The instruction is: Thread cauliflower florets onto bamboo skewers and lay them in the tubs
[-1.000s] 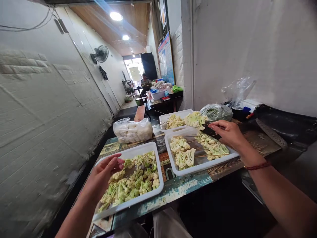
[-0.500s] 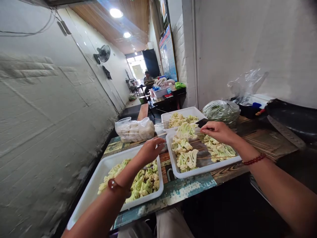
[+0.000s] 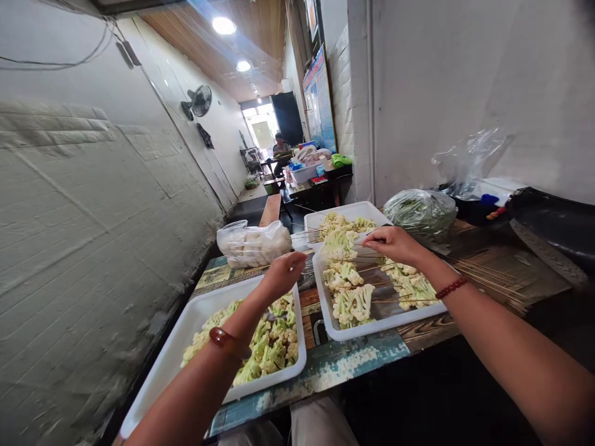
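Observation:
My right hand (image 3: pixel 388 243) pinches the bare end of a thin wooden skewer over the right-hand white tray (image 3: pixel 329 322). A pale green-white cauliflower piece (image 3: pixel 339 245) is on the skewer's left end, at the tray's far left corner. More skewered cauliflower (image 3: pixel 354 303) lies below it and along the tray's right side (image 3: pixel 416 288). My left hand (image 3: pixel 284 272) hovers beside this tray, fingers loosely bent and apart, with nothing visible in them. Under my left forearm stands another white tray (image 3: pixel 301 347) of loose cauliflower florets (image 3: pixel 274 347).
Behind is a third white tray (image 3: pixel 312 220) with cauliflower skewers. A clear bag of pale pieces (image 3: pixel 253 244) sits at the left, a bag of greens (image 3: pixel 421 214) at the right. Bare skewers (image 3: pixel 493 282) lie on the right. A person (image 3: pixel 281 145) sits far back.
My right hand has moved left, carrying the skewered cauliflower toward the tray's left side. My left hand has shifted slightly, its fingers more bent.

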### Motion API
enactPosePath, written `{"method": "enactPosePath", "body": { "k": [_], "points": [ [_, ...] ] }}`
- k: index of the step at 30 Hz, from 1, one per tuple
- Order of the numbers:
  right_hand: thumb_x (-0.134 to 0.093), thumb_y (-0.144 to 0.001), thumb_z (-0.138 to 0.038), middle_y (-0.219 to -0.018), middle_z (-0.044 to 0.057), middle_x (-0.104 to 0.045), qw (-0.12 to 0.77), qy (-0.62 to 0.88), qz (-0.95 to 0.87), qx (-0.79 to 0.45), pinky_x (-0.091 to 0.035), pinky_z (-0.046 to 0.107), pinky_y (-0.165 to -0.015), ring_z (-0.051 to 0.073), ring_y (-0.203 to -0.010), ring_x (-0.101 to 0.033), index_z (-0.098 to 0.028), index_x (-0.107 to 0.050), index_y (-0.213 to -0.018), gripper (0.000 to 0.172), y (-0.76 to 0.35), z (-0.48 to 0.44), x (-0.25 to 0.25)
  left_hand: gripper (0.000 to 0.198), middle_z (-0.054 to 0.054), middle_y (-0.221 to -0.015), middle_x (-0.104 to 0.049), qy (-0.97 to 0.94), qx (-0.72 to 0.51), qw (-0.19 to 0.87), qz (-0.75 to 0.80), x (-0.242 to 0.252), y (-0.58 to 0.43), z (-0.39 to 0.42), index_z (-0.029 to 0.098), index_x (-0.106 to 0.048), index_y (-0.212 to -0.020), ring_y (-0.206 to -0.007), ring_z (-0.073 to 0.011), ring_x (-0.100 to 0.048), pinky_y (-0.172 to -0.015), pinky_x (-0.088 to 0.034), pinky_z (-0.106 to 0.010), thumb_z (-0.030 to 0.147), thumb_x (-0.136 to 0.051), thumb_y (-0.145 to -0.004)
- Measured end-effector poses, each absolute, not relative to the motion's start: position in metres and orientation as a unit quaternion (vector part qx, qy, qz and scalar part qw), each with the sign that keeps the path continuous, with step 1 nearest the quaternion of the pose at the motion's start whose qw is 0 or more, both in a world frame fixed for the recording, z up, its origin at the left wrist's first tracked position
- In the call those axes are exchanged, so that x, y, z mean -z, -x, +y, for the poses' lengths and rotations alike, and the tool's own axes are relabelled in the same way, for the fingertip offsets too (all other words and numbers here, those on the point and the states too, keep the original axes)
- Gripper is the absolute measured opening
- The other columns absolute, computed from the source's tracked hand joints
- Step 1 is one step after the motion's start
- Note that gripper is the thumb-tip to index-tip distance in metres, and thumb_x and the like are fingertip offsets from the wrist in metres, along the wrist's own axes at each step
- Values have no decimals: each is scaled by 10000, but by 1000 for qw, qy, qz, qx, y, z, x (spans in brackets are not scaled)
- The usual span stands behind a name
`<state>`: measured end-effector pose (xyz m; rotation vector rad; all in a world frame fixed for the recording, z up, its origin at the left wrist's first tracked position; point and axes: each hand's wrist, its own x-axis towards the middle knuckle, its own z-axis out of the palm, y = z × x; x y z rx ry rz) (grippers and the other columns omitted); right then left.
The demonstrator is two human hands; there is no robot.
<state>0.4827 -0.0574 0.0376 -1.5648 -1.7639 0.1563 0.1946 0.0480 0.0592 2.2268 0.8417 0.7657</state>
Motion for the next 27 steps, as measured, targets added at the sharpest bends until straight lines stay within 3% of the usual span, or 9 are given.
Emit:
{"method": "enactPosePath", "body": {
  "k": [17,23,27],
  "points": [
    [-587,-830,-234,-799,29,-710,300,611,-731,-41,-416,240,-681,166,-761,-624,-208,-759,-781,181,-475,-23,-9,172,-76,-854,-712,-822,-310,350,325,-48,-205,51,182,-713,-862,-757,-205,-620,-779,-485,-331,247,-642,-719],
    [-561,-850,-248,-852,38,-701,283,622,-730,-16,-412,228,-683,164,-794,-623,-217,-760,-837,202,-475,-17,-5,321,-124,-1124,-649,-912,-246,178,276,-41,-224,52,154,-618,-1123,-1052,-238,-600,-956,-449,-394,258,-503,-843],
    [-552,-869,-256,-862,44,-709,270,633,-726,3,-412,225,-708,168,-820,-625,-209,-759,-870,212,-470,-16,-6,565,-181,-1406,-444,-948,-191,121,222,-28,-240,50,131,-451,-1330,-1318,-280,-399,-1089,-328,-441,432,-508,-855]
  ]
}}
